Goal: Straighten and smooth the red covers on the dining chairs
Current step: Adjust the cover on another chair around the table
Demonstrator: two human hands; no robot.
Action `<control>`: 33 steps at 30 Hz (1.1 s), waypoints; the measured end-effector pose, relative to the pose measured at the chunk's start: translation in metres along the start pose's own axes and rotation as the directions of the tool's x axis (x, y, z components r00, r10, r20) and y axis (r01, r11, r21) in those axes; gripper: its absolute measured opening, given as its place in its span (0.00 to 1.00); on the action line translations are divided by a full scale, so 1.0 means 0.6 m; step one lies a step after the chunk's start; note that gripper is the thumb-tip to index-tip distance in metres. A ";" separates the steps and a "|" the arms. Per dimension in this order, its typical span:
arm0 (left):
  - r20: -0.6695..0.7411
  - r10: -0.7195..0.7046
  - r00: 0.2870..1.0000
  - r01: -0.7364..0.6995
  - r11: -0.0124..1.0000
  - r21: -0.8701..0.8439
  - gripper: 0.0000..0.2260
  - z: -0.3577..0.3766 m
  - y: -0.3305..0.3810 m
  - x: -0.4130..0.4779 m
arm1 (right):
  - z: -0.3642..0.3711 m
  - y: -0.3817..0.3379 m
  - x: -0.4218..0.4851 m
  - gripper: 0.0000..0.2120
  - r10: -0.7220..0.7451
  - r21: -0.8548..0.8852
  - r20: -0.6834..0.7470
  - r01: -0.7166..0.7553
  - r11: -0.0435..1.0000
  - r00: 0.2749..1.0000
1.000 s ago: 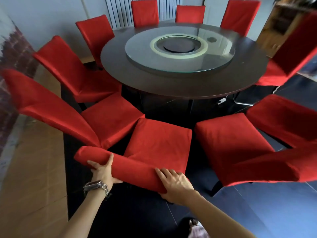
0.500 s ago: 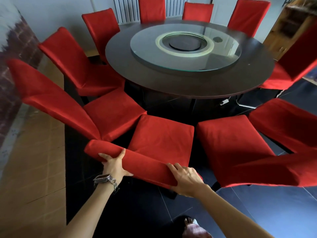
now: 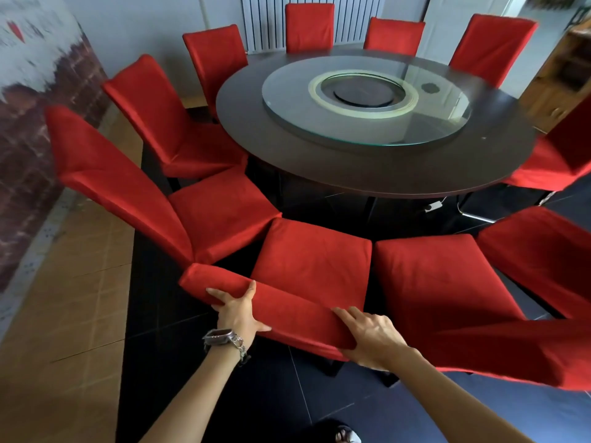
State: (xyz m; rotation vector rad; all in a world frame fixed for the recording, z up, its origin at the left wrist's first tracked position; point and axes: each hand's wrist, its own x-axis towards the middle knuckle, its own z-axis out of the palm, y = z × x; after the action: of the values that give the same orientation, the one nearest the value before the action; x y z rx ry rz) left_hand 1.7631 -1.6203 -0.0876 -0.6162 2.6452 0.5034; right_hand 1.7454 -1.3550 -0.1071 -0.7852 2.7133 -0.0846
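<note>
The nearest dining chair stands directly below me, its red cover stretched over the backrest and the seat. My left hand, with a watch on the wrist, grips the backrest top near its left end, thumb over the front. My right hand clasps the backrest's right end, fingers spread on the red fabric. Several more red-covered chairs ring the round table, one close on the left and one close on the right.
A dark round table with a glass turntable stands ahead. A white radiator lines the far wall. A wooden cabinet is at the right. A tan floor strip runs along the patterned left wall.
Both hands have stayed on the backrest top. The view has shifted so the chair and hands sit further right and lower, and the table appears farther off.
</note>
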 end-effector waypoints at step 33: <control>0.125 -0.001 0.992 -0.024 0.980 0.196 0.46 -0.048 0.012 0.015 | -0.006 -0.044 0.005 0.38 0.317 0.079 -0.025 -0.315 0.946 0.948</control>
State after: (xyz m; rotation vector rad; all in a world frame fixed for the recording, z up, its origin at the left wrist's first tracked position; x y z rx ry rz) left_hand 1.7441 -1.6297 -0.0650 -0.4923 2.5413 0.2676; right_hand 1.7551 -1.3791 -0.1009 -0.3223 2.8152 -0.1275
